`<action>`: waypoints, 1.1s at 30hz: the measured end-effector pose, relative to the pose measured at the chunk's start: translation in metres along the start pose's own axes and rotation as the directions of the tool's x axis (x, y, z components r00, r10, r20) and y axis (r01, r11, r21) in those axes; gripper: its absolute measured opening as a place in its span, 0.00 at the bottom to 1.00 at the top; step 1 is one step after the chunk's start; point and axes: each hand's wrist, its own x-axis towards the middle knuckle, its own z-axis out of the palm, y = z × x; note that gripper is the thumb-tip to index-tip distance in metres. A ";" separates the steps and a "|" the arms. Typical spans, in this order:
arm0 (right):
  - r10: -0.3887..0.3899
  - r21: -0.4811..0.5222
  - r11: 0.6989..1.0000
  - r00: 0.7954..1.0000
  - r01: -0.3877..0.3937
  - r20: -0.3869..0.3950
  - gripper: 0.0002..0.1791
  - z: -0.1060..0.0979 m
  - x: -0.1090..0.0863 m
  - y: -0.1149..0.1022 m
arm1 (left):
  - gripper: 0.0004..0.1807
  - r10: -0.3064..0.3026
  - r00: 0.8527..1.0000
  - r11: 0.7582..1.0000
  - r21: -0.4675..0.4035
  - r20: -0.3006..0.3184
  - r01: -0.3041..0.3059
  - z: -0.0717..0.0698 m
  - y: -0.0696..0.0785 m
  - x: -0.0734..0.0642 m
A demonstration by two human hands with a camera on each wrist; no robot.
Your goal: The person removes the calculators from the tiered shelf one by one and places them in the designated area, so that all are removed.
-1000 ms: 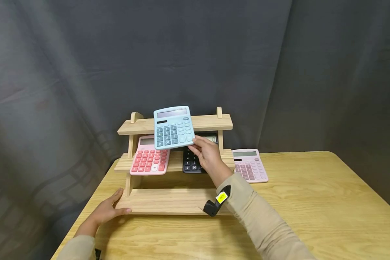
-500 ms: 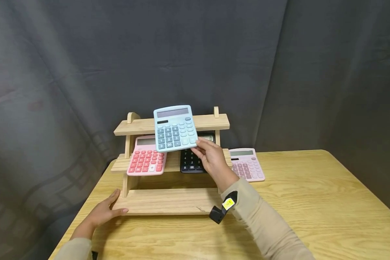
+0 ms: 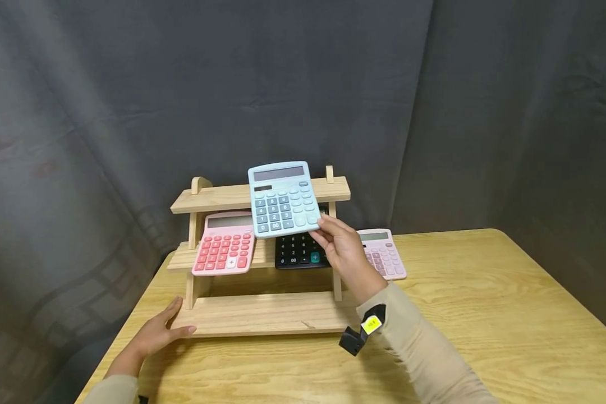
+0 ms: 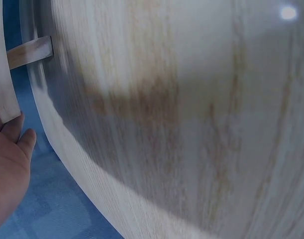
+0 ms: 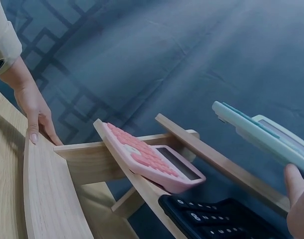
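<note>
My right hand (image 3: 344,247) pinches a light blue calculator (image 3: 285,199) by its lower right corner, keys facing me. In the right wrist view the calculator (image 5: 271,134) is held above the top board, apart from it. My left hand (image 3: 154,334) grips the left end of the bottom board of a three-tier wooden shelf (image 3: 262,314), thumb at the front edge. On the middle board a pink calculator (image 3: 224,244) leans at the left. To its right stands a black calculator (image 3: 300,249), its upper part hidden behind the blue one.
A pale pink calculator (image 3: 384,255) lies on the wooden table (image 3: 485,314) to the right of the shelf, partly behind my right hand. A dark grey curtain (image 3: 303,84) hangs behind the table.
My right hand has carried the blue calculator rightward along the shelf, uncovering more of the pink calculator. The left hand keeps its place on the bottom board. The head view has shifted slightly.
</note>
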 end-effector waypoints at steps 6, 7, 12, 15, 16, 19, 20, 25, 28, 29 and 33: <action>-0.002 0.023 1.000 1.000 0.002 -0.008 0.22 -0.013 -0.004 -0.010 | 0.50 0.006 1.000 1.000 -0.002 0.001 -0.006 0.001 0.000 0.000; -0.001 0.024 1.000 1.000 0.002 -0.012 0.22 -0.015 -0.005 -0.011 | 0.50 0.008 1.000 1.000 -0.002 0.002 -0.008 0.001 0.000 0.000; 0.011 0.056 0.998 0.999 -0.009 -0.032 0.22 -0.027 -0.008 -0.021 | 0.49 0.010 1.000 1.000 0.008 0.004 -0.010 0.001 -0.001 0.000; 0.011 0.109 0.994 0.999 -0.007 -0.037 0.15 -0.035 -0.010 -0.028 | 0.49 0.007 1.000 1.000 0.010 0.010 -0.007 0.001 -0.002 0.000; 0.010 0.124 0.992 0.999 -0.005 -0.035 0.13 -0.039 -0.010 -0.031 | 0.49 0.002 1.000 1.000 0.010 0.011 -0.002 0.001 -0.002 0.000; 0.018 0.179 0.984 0.999 -0.011 -0.038 0.13 -0.049 -0.012 -0.040 | 0.49 0.001 1.000 1.000 0.015 0.020 -0.001 0.000 -0.002 0.000; 0.018 0.194 0.981 0.999 -0.009 -0.046 0.13 -0.053 -0.012 -0.042 | 0.49 -0.001 1.000 1.000 0.011 0.024 0.001 0.000 -0.002 0.000; 0.017 0.253 0.968 0.998 -0.003 -0.054 0.13 -0.068 -0.014 -0.053 | 0.49 -0.014 0.999 1.000 -0.002 0.047 0.014 -0.001 -0.002 0.001; 0.009 0.265 0.964 0.999 0.003 -0.044 0.12 -0.078 -0.014 -0.058 | 0.50 -0.016 0.999 1.000 -0.001 0.050 0.016 -0.001 -0.003 0.002; 0.007 0.271 0.962 0.999 0.003 -0.036 0.12 -0.082 -0.014 -0.059 | 0.50 -0.016 0.999 1.000 0.000 0.049 0.016 -0.001 -0.003 0.001; 0.004 0.295 0.955 1.000 -0.001 -0.011 0.11 -0.100 -0.016 -0.064 | 0.49 -0.004 0.999 1.000 0.013 0.045 0.004 -0.001 -0.003 0.000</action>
